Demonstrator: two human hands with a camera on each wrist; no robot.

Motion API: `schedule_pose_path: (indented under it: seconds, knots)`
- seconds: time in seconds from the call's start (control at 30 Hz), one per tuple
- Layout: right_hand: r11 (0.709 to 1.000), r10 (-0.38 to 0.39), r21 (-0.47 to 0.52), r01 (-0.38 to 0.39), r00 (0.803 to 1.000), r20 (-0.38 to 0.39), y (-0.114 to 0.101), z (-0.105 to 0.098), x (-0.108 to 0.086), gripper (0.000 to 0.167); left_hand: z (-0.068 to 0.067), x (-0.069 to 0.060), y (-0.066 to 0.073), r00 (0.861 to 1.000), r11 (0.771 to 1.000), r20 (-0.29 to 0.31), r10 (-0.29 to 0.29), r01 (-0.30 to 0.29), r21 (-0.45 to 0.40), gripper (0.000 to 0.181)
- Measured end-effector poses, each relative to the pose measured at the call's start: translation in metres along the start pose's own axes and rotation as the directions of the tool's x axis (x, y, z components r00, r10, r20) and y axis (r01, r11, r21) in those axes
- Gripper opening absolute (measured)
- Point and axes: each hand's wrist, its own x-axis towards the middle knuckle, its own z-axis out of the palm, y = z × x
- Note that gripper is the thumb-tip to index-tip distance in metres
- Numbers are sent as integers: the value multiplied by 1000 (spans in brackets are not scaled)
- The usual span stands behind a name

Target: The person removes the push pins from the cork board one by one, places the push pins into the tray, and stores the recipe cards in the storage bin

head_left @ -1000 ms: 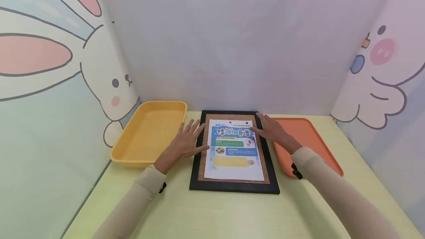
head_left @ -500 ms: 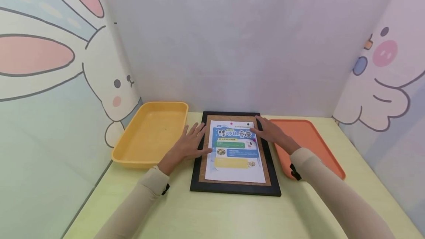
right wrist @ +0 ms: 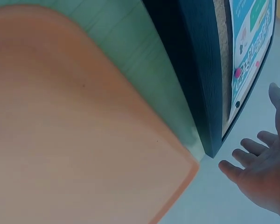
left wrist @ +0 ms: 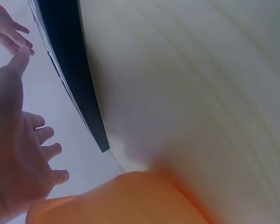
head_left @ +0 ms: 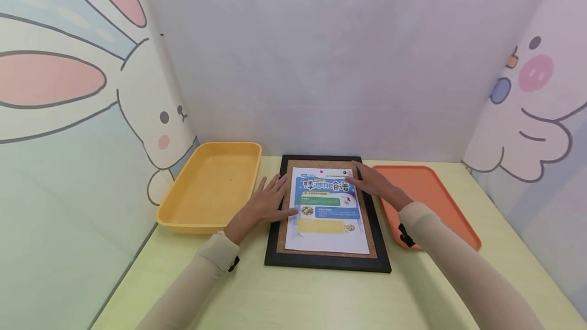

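Note:
A cork board in a black frame (head_left: 326,263) lies on the table, bearing a printed paper poster (head_left: 327,242) with blue, green and yellow blocks. Pushpins show on the poster, among them a pink one (right wrist: 237,73) and a black one (right wrist: 237,104). My left hand (head_left: 262,204) is spread at the frame's left side, its thumb reaching over the poster's edge. At the upper right of the frame is my right hand (head_left: 373,182), fingers extended and thumb over the poster. Both wrist views show the hands above the board with nothing in them.
A deep yellow tray (head_left: 208,225) stands left of the board, partly beneath the left hand. An orange tray (head_left: 435,208) lies to the right, under the right forearm. Walls printed with cartoon animals enclose the table (head_left: 321,299) at the back and sides.
My left hand has moved slightly right and toward me, its thumb now farther over the poster. My right hand stays almost in place. The whole head view has shifted a little.

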Motion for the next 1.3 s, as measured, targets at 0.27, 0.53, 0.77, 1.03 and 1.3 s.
schedule_pose_path:
  seconds: [0.27,0.53,0.77,1.03,1.3]
  knots:
    - [999,-21,32,21,1000,9,-2,3,8,82,2,3,5,1000,1000,3,19,-19,7,103]
    - [1000,-22,4,22,1000,-2,-2,8,16,79,9,3,5,1000,1000,18,-1,1,11,104]
    - [997,-78,17,78,997,-9,-1,14,21,65,12,3,5,999,1000,43,4,-4,4,104]
    - [998,-60,0,60,998,-8,-1,15,20,72,11,4,6,998,1000,59,0,0,-6,103]
    - [998,-64,-10,64,998,-10,3,18,24,70,11,4,5,997,1000,80,-17,17,-7,103]
